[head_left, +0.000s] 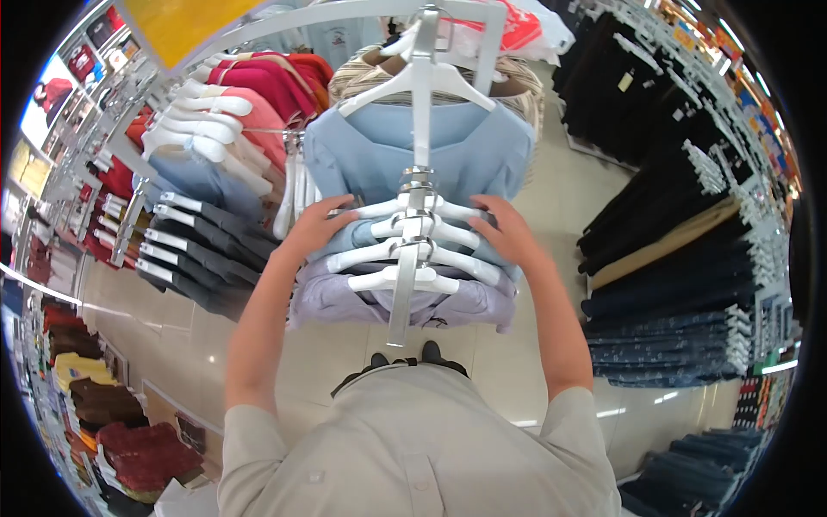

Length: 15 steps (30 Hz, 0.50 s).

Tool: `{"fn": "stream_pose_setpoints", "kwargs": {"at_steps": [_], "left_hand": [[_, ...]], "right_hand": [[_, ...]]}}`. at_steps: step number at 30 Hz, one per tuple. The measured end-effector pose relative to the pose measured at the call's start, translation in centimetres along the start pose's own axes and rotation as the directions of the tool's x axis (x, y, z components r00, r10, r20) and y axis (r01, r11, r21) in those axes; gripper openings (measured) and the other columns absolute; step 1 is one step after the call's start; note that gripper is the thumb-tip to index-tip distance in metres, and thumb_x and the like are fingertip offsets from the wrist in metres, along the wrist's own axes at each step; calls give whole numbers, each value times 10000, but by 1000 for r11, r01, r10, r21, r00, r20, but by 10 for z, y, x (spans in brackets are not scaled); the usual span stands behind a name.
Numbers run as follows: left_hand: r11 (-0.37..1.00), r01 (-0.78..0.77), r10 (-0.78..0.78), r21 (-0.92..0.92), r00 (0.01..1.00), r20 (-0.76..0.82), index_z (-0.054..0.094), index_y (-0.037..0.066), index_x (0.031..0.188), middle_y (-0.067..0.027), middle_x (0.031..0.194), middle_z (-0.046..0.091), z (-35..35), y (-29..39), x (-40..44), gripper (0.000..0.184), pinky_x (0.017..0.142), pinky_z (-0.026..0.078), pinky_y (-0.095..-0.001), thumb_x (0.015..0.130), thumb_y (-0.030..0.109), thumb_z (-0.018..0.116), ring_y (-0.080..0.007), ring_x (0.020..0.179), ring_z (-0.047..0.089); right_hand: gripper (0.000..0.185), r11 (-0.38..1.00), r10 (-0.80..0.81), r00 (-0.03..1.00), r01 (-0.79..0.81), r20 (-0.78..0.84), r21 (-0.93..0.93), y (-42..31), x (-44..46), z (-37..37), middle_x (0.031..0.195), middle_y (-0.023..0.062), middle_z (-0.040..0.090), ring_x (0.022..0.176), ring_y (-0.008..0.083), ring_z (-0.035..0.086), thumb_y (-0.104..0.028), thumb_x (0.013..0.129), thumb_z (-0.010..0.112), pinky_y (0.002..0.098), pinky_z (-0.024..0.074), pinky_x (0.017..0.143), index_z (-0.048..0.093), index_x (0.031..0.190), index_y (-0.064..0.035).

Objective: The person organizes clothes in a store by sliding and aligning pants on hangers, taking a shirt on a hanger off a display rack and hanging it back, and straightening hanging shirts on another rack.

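Several garments on white hangers hang from a metal rail (398, 314) that runs towards me. My left hand (320, 227) is closed at the left shoulder of a light blue top, beside the tip of its white hanger (379, 209). At the opposite shoulder, my right hand (506, 229) is closed with thumb and fingers at the other hanger tip. Behind them a light blue top (405, 129) with a wide neckline faces me on its own hanger. Nearest my body hangs a lilac top (332, 293). My fingertips are partly hidden by the fabric.
To the left are a rack of pink and red clothes (267, 108) and dark grey garments (202, 254) on hangers. Dark trousers (663, 207) line the right side. A yellow sign (185, 30) juts in at upper left. Pale floor tiles (551, 185) show between racks.
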<state>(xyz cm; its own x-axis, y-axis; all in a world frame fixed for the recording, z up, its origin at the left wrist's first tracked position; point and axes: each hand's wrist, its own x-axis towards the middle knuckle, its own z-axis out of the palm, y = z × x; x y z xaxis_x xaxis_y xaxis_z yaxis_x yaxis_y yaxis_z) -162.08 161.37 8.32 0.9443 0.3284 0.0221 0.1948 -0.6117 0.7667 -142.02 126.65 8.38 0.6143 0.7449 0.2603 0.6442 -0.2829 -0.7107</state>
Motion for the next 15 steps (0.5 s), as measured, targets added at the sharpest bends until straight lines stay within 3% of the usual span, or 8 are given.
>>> {"fn": "stream_pose_setpoints", "kwargs": {"at_steps": [1,4,7,9,11,13,15], "left_hand": [[997,12,-16,-74,998,-58,668,52,1334,-160,1332,681,0,3,-7,400,997,505,-363,987,249,697,-285,1220,641],[995,-40,20,-90,977,-211,660,30,1323,-163,1344,666,4,27,-38,406,1004,493,-359,1003,280,676,-283,1237,626],[990,-123,84,-71,911,-405,660,5,1294,-169,1333,663,9,53,-76,359,1023,479,-364,988,190,688,-290,1221,630],[987,-155,112,-39,848,-518,654,2,1288,-129,1286,685,17,55,-101,312,1064,445,-348,985,75,645,-248,1217,626],[995,-79,29,-55,794,-607,661,4,1267,-129,1254,691,30,54,-130,295,1042,460,-354,976,52,643,-251,1188,636],[999,-21,-6,-34,749,-662,668,6,1240,-138,1224,696,46,54,-152,282,1016,478,-366,961,41,656,-272,1155,648],[998,46,-7,36,705,-709,673,7,1209,-155,1194,699,57,52,-174,271,987,500,-384,942,44,686,-309,1119,661]], "right_hand": [[423,998,14,999,-11,-45,63,-2,-6,2,1259,169,643,1161,341,616,-256,975,689,425,474,1019,608,1335,-50],[365,998,-63,965,66,-256,0,7,-29,9,1276,162,634,1165,331,615,-155,983,674,417,474,1021,609,1318,-25],[288,999,-41,919,46,-393,3,-6,-61,8,1228,163,645,1150,305,622,-81,998,618,408,477,1014,621,1278,-13],[205,997,-20,902,49,-430,55,-22,-81,9,1143,156,670,1055,281,643,-38,995,589,396,497,947,637,1190,5],[103,984,50,893,32,-448,174,-32,-102,19,953,143,695,850,271,657,-18,967,583,365,518,784,676,1006,2],[126,964,-130,925,202,-357,172,-44,-118,22,749,117,668,631,259,608,-22,918,594,351,492,622,680,827,-8],[146,869,-390,852,466,-350,166,-56,-124,40,635,94,622,529,262,566,-21,861,604,360,466,536,675,733,-27]]}}
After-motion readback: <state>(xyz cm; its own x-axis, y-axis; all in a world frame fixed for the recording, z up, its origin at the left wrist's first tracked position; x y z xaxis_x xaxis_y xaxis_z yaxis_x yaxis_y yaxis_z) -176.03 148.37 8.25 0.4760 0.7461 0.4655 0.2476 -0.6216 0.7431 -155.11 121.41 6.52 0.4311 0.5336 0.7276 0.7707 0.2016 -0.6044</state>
